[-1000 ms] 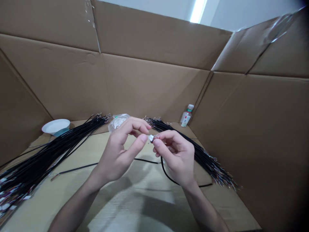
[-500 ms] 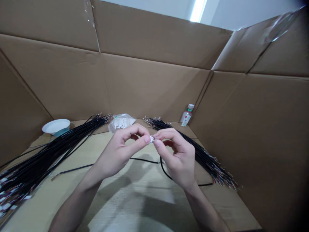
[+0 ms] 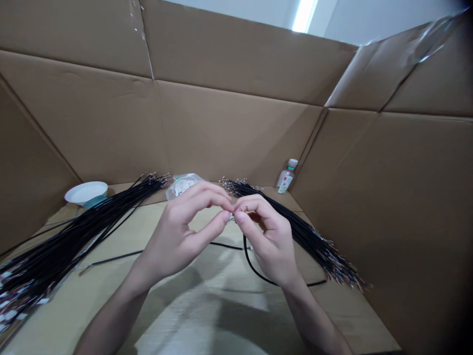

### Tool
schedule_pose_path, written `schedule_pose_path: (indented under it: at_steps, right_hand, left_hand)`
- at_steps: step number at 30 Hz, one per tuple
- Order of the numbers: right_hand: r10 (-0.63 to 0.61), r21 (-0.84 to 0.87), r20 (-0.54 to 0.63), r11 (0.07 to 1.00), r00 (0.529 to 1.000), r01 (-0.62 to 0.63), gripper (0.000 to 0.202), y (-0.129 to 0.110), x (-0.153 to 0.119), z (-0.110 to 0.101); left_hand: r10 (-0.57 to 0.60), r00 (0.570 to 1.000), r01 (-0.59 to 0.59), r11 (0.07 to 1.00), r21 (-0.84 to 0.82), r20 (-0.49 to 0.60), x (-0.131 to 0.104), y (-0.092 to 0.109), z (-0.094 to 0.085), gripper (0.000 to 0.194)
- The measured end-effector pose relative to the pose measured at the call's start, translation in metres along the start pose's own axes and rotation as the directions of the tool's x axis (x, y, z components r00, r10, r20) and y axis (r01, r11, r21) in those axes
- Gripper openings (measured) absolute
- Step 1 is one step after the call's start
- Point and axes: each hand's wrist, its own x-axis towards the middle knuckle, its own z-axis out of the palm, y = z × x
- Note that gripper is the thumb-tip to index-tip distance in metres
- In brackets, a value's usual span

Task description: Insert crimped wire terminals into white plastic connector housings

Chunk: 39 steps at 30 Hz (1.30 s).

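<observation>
My left hand pinches a small white connector, mostly hidden between thumb and forefinger. Opposite it, the thumb and forefinger of my right hand are closed on the thin wire ends of a black cable. That cable loops down from the right fingers, passes under the wrist and ends on the table at the right. Both sets of fingertips meet above the middle of the table. Whether the wires sit inside the connector is too small to tell. Behind my left wrist lies another black cable.
Bundles of black cables lie at the left and at the right. At the back are a clear bag of white pieces, a white bowl and a bottle. Cardboard walls enclose the table.
My left hand has shifted slightly and its fingers now arch over the connector, covering more of it. The right hand has moved a little left, its fingertips still pinched.
</observation>
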Motion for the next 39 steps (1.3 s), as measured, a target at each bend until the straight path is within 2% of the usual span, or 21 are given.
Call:
schedule_pose_path:
  at_steps: [4,8,17,21,24,27,31,34,39]
  right_hand:
    - [-0.032,-0.020,0.001,0.999,0.999,0.032,0.010,0.000,0.001,-0.001]
    - [-0.091,-0.056,-0.021,0.994,0.996,0.089,0.009,0.000,0.000,-0.001]
    - [-0.333,-0.270,-0.126,0.918,0.934,0.291,0.016,0.002,0.000,0.001]
    - [-0.352,-0.297,-0.157,0.908,0.923,0.296,0.017,0.001,0.001,0.000]
    - [-0.352,-0.304,-0.150,0.906,0.924,0.295,0.016,0.000,0.001,-0.001]
    - [-0.341,-0.303,-0.143,0.909,0.929,0.287,0.015,0.001,0.001,-0.001]
    - [-0.332,-0.293,-0.159,0.915,0.930,0.277,0.015,0.000,0.001,-0.002]
    - [-0.324,-0.286,-0.171,0.920,0.930,0.268,0.015,-0.002,0.000,-0.003]
    - [-0.304,-0.294,-0.191,0.925,0.933,0.241,0.016,-0.006,-0.001,-0.005]
  left_hand:
    - [0.067,0.998,-0.066,0.994,0.087,-0.012,0.000,-0.001,-0.001,0.008]
    - [0.082,0.997,-0.079,0.989,0.126,-0.014,0.001,-0.002,0.001,0.008]
    - [0.056,0.998,-0.055,0.997,0.052,-0.033,0.000,-0.005,0.006,0.003]
    - [-0.105,0.993,0.100,0.993,-0.068,-0.062,0.001,-0.007,0.005,0.010]
    - [-0.230,0.972,0.236,0.960,-0.154,0.056,0.002,-0.009,0.005,0.032]
    - [-0.282,0.938,0.328,0.910,-0.254,0.201,0.004,-0.011,0.006,0.040]
    - [-0.288,0.922,0.373,0.837,-0.399,0.257,0.004,-0.011,0.008,0.034]
    - [-0.303,0.907,0.409,0.794,-0.450,0.291,0.006,-0.012,0.011,0.033]
    - [-0.363,0.901,0.430,0.692,-0.580,0.235,0.006,-0.015,0.026,0.032]
